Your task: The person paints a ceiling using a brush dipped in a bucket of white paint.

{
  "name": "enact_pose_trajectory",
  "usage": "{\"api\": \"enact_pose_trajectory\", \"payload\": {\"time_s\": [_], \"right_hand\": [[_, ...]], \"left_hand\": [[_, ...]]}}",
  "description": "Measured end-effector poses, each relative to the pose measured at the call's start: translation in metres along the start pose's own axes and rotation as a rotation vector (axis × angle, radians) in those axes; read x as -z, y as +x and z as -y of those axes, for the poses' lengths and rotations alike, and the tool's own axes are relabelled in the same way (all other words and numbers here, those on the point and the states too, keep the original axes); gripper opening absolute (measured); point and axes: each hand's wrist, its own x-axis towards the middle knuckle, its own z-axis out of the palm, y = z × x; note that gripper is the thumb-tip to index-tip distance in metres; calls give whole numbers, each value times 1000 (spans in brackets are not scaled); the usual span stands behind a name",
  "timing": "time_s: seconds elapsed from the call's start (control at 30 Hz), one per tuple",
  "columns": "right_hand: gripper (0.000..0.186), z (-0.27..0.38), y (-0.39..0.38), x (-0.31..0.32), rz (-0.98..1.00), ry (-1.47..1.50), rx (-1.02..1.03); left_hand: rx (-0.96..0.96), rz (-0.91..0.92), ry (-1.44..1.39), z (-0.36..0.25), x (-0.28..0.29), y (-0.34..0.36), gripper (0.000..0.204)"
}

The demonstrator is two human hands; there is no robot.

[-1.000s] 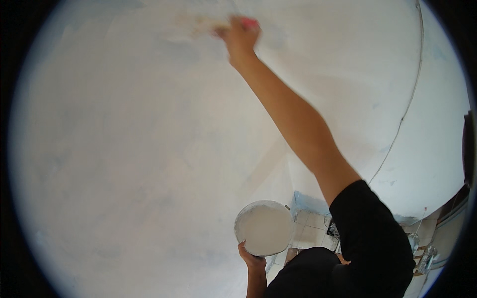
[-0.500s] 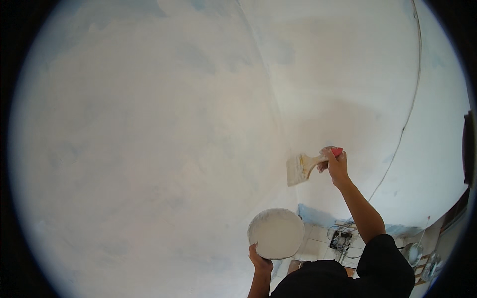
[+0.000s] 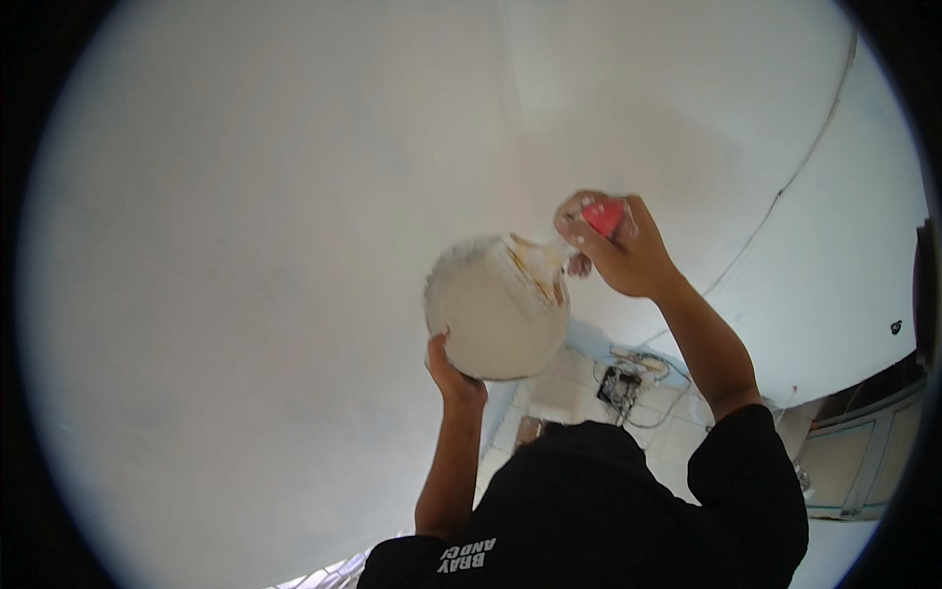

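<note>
One head-worn fisheye view, tipped up along the white wall [image 3: 245,294], close behind the person's black-sleeved shoulders at the lower edge. Both raised hands sit near centre; edges curve toward the dark rim.

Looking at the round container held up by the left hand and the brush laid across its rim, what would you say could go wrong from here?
1. The round container is held from below by the left hand alone, tilted, so it might slip or spill its white contents.
2. The brush in the right hand rests across the rim; its loaded bristles may drip onto the black shirt or floor clutter.
</note>
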Motion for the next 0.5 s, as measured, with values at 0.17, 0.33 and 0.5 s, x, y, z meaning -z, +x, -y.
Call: {"api": "enact_pose_trajectory", "payload": {"time_s": [0.17, 0.33, 0.5], "right_hand": [[15, -11, 18, -10, 94, -136, 115], [16, -25, 25, -10, 129, -363, 295], [16, -15, 27, -3, -43, -121, 212]], "left_hand": [[-22, 53, -32, -9, -14, 2, 36], [-31, 5, -44, -11, -18, 3, 36], [-13, 0, 66, -5, -6, 13, 46]]}}
